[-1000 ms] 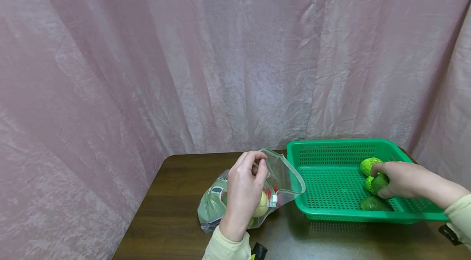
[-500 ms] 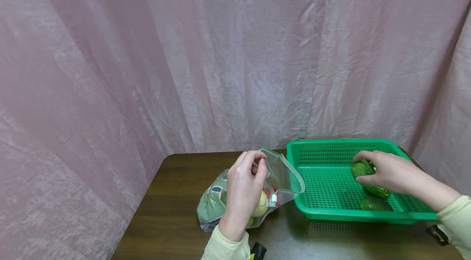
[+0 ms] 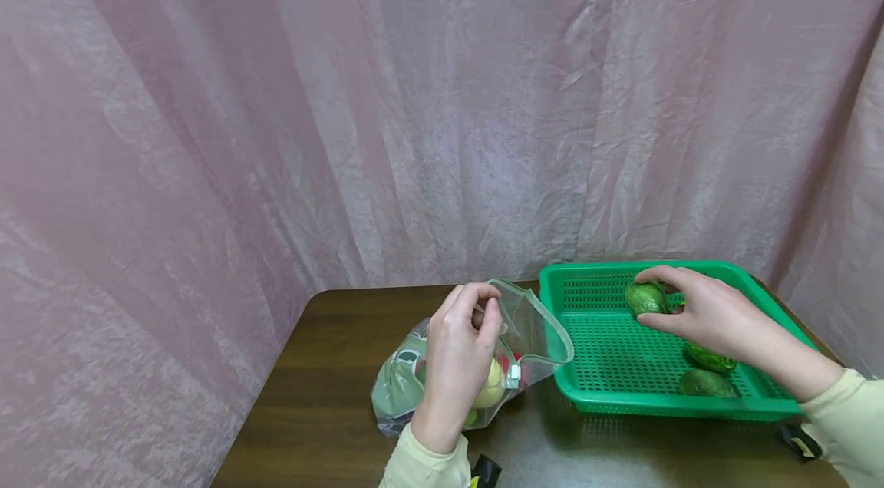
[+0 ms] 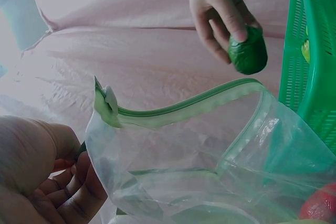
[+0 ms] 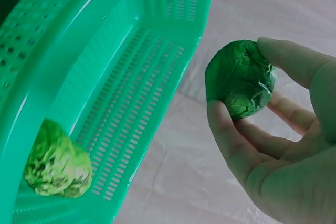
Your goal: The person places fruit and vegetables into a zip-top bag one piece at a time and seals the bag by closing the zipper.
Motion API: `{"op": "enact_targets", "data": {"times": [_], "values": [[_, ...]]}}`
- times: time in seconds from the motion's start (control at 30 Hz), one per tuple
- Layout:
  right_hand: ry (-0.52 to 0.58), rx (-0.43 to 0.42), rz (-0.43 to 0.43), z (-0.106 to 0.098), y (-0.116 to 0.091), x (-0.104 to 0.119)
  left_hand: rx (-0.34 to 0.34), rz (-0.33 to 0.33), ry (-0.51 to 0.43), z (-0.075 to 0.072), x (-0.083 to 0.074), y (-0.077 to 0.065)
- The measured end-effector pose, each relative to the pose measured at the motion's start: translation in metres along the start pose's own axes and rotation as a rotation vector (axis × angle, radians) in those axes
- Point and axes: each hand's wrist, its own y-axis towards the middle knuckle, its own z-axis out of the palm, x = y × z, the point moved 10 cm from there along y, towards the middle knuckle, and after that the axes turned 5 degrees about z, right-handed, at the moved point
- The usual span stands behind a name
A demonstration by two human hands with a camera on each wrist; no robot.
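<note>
My left hand (image 3: 459,357) pinches the rim of a clear zip bag (image 4: 168,145) trimmed in green, its mouth gaping toward the right. Through the plastic show a yellow round fruit (image 3: 492,387) and a red piece (image 4: 319,203). My right hand (image 3: 704,311) grips a round, dark green, wrinkled vegetable (image 5: 241,78) between thumb and fingers, raised above the green basket (image 3: 635,401). In the left wrist view that vegetable hangs beyond the bag's mouth. Still in the basket are a bright green leafy vegetable (image 3: 709,357) and a smooth dark green one (image 3: 707,383).
The basket has perforated walls and stands on the right of the brown wooden table (image 3: 331,350), just beside the bag. A pink curtain (image 3: 442,112) hangs behind the table and along its left side.
My right hand has moved left and up, carrying the round green vegetable away from the others in the basket. My left hand and the bag have stayed in place.
</note>
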Motion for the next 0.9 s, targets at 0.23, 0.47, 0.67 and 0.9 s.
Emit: {"op": "enact_targets", "data": {"times": [0.23, 0.47, 0.67, 0.9], "values": [[0.112, -0.001, -0.014, 0.002, 0.002, 0.018, 0.007, -0.009, 0.0, 0.0, 0.0, -0.001], [0.212, 0.034, 0.005, 0.007, 0.001, 0.037, 0.011, 0.001, 0.0, 0.001, 0.0, 0.0], [0.327, 0.073, -0.024, 0.017, 0.006, 0.061, 0.014, -0.002, 0.0, 0.001, 0.0, 0.0], [0.39, 0.106, -0.078, 0.033, 0.014, 0.092, -0.003, 0.015, 0.003, 0.001, 0.0, 0.0]]}}
